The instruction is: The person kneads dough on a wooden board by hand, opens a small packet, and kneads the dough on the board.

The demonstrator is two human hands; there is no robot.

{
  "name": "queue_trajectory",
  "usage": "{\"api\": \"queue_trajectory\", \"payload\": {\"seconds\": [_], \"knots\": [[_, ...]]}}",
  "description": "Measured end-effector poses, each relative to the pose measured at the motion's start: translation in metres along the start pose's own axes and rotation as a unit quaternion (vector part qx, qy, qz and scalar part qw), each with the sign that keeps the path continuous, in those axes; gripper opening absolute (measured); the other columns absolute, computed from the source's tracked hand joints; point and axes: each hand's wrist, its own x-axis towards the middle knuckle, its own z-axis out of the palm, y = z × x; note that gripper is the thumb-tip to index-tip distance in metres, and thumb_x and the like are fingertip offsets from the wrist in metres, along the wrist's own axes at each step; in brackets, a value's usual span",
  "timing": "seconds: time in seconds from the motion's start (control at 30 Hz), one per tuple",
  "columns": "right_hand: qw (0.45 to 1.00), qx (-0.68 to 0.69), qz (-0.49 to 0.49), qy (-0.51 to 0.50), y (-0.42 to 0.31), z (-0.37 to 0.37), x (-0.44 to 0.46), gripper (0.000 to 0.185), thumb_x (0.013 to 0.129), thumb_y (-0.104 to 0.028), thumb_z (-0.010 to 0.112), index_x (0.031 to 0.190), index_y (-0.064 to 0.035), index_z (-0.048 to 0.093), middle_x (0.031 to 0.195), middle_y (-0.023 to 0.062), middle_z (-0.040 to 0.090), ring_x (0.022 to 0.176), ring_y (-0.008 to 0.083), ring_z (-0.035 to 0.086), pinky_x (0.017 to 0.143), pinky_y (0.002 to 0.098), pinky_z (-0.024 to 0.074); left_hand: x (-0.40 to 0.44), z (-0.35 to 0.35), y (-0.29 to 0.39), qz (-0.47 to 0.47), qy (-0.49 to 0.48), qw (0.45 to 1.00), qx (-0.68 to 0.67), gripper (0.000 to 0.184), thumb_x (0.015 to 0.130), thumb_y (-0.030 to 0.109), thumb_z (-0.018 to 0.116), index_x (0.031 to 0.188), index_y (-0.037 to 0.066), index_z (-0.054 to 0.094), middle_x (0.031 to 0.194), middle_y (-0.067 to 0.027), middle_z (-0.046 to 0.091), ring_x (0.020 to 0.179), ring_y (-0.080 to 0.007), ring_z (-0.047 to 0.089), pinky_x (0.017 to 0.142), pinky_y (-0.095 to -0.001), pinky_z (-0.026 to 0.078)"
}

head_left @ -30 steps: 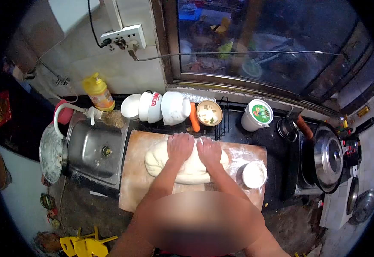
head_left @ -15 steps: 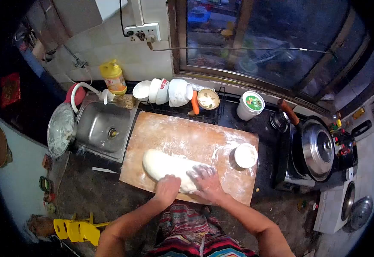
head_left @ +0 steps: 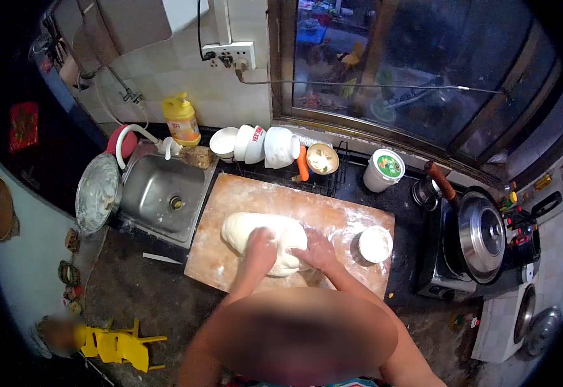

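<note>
A large, pale lump of dough [head_left: 237, 231] lies on a floured wooden board [head_left: 230, 193]. My left hand [head_left: 262, 251] presses into the middle of the dough, its fingers curled and partly sunk in it. At the dough's right end, my right hand [head_left: 318, 250] grips the side with bent fingers. Between the two hands the dough bulges and folds. A white tub of flour [head_left: 375, 244] stands on the board's right part, apart from my right hand. A blurred oval hides part of my forearms and the board's front edge.
Left of the board is a steel sink [head_left: 159, 190] with a floury metal basin [head_left: 97, 193] beside it. Behind stand several bowls [head_left: 281, 147], a yellow bottle [head_left: 181, 122] and a lidded white bucket [head_left: 383, 171]. A lidded pan [head_left: 481, 232] sits on the stove at right.
Both hands have moved forward, away from my body, onto the dough. The dough is shorter and more bunched, and my right hand has shifted from its top to its side. The view has tilted slightly.
</note>
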Motion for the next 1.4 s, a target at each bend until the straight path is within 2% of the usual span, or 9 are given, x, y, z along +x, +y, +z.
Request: {"api": "queue_trajectory", "payload": {"seconds": [0.1,0.2,0.33,0.43,0.67,0.77,0.87,1.07,1.4], "knots": [[0.998,0.003,0.053,-0.021,-0.021,-0.009,-0.006,0.094,0.075,-0.063,0.068,0.142,-0.0029,0.041,0.134,0.0255,0.054,0.124,0.0372,0.053,0.103,0.0434,0.0429,-0.072,0.01,-0.02,-0.318,0.154,0.874,-0.334,0.034,0.08,0.008,0.065,0.111,-0.001,0.053,0.097,-0.0143,0.059,0.098,-0.0256,0.058,0.082,-0.0394,0.048],[0.991,0.075,0.108,-0.006,-0.025,0.001,-0.008,0.092,0.075,-0.062,0.069,0.139,-0.0004,0.044,0.124,0.0259,0.06,0.114,0.0386,0.059,0.097,0.042,0.0471,-0.097,0.051,-0.039,-0.432,0.033,0.755,-0.493,0.053,0.081,0.007,0.068,0.127,-0.001,0.042,0.106,-0.0108,0.058,0.09,-0.0219,0.06,0.07,-0.0305,0.053],[0.936,0.325,0.128,0.035,-0.011,0.034,-0.03,0.073,0.087,-0.055,0.06,0.129,0.0044,0.053,0.105,0.0217,0.069,0.095,0.0309,0.067,0.084,0.0394,0.052,-0.042,-0.013,0.017,-0.347,-0.003,0.861,-0.373,0.059,0.079,0.008,0.069,0.131,0.002,0.042,0.116,-0.0152,0.055,0.099,-0.0259,0.06,0.079,-0.0359,0.053],[0.744,0.618,0.254,0.0,-0.039,0.041,-0.071,0.058,0.096,-0.048,0.055,0.119,0.005,0.062,0.106,0.0133,0.069,0.09,0.0217,0.065,0.077,0.0369,0.0527,-0.013,-0.032,0.033,-0.216,-0.09,0.945,-0.229,0.061,0.077,0.016,0.071,0.132,0.004,0.046,0.121,-0.0184,0.054,0.107,-0.0309,0.06,0.09,-0.0429,0.05],[0.94,0.138,0.064,0.304,0.038,0.034,-0.089,0.03,0.091,-0.022,0.057,0.084,0.0066,0.063,0.075,0.0246,0.065,0.068,0.0363,0.065,0.065,0.0445,0.0507,-0.031,0.034,0.061,-0.03,-0.131,0.985,-0.108,0.049,0.083,0.032,0.067,0.124,0.008,0.058,0.119,-0.0197,0.059,0.104,-0.0396,0.06,0.089,-0.0457,0.049],[0.971,0.003,-0.038,0.237,0.005,0.017,-0.071,0.029,0.091,-0.021,0.055,0.082,0.0047,0.065,0.076,0.025,0.067,0.068,0.0383,0.067,0.065,0.0457,0.0529,-0.023,0.031,0.05,-0.14,-0.121,0.939,-0.29,0.036,0.085,0.03,0.065,0.111,0.005,0.065,0.099,-0.0196,0.068,0.089,-0.0389,0.066,0.079,-0.0438,0.052],[0.996,-0.065,0.018,0.061,-0.034,0.001,-0.049,0.028,0.092,-0.026,0.053,0.089,-0.0016,0.066,0.084,0.0234,0.067,0.077,0.0387,0.067,0.07,0.047,0.0536,0.025,0.016,0.043,-0.129,-0.034,0.984,-0.115,0.026,0.086,0.027,0.061,0.088,0.001,0.064,0.085,-0.024,0.067,0.081,-0.0401,0.066,0.071,-0.0482,0.05],[0.987,-0.157,0.031,0.025,-0.03,0.021,0.022,0.026,0.091,-0.019,0.049,0.086,-0.003,0.07,0.084,0.0196,0.07,0.077,0.0352,0.07,0.07,0.0452,0.0556,0.145,0.055,-0.01,-0.027,-0.196,0.98,-0.01,0.066,0.082,0.044,0.068,0.136,0.009,0.051,0.141,-0.0171,0.049,0.133,-0.0341,0.043,0.107,-0.0423,0.039],[0.996,-0.05,-0.064,-0.04,-0.021,-0.009,0.057,0.045,0.093,-0.036,0.05,0.091,0.0022,0.073,0.091,0.0253,0.07,0.085,0.0353,0.07,0.08,0.0446,0.0527,0.142,0.073,-0.002,-0.022,-0.168,0.985,0.013,0.047,0.084,0.037,0.068,0.124,0.013,0.059,0.124,-0.0121,0.061,0.121,-0.0333,0.053,0.102,-0.0483,0.042]]}}
